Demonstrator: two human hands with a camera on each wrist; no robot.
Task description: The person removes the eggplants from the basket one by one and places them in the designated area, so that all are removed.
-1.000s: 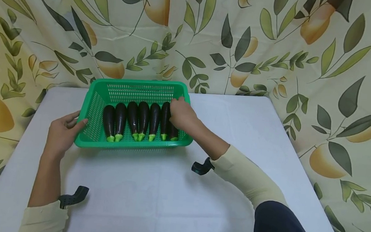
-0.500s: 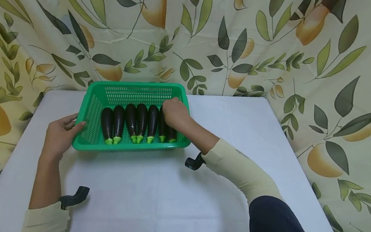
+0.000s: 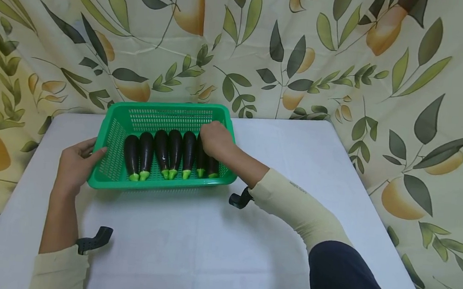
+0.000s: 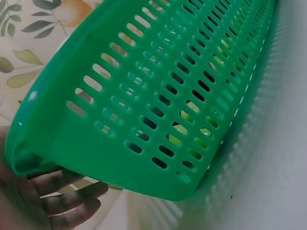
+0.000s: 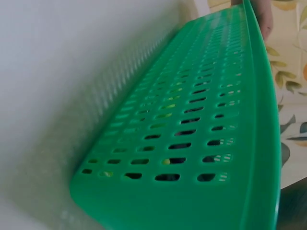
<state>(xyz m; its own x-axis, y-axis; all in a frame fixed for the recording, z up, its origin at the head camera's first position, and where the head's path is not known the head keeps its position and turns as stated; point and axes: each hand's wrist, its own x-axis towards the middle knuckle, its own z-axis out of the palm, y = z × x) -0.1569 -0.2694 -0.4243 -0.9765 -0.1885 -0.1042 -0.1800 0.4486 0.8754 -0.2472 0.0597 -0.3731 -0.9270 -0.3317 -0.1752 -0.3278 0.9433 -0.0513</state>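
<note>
Several dark purple eggplants (image 3: 175,151) with green stem ends lie side by side in a green slotted plastic basket (image 3: 161,188). At the basket's left end, my left hand (image 3: 76,165) grips the rim, thumb over the edge and fingers outside below it. The left wrist view shows those fingers (image 4: 72,203) under the rim. My right hand (image 3: 218,141) reaches into the basket's right end, over the upper parts of the two rightmost eggplants (image 3: 201,160). Its fingertips are hidden behind the hand, so whether it holds an eggplant cannot be seen. In the right wrist view the basket wall fills most of the picture.
The basket stands near the back edge of a table with a white cover (image 3: 222,244). Behind it hangs a cloth (image 3: 289,53) printed with leaves and fruit. Dark camera mounts (image 3: 95,240) sit on both wrists.
My right hand has moved a little left, from the rightmost eggplant to cover the top of the one beside it. My left hand keeps its place on the rim.
</note>
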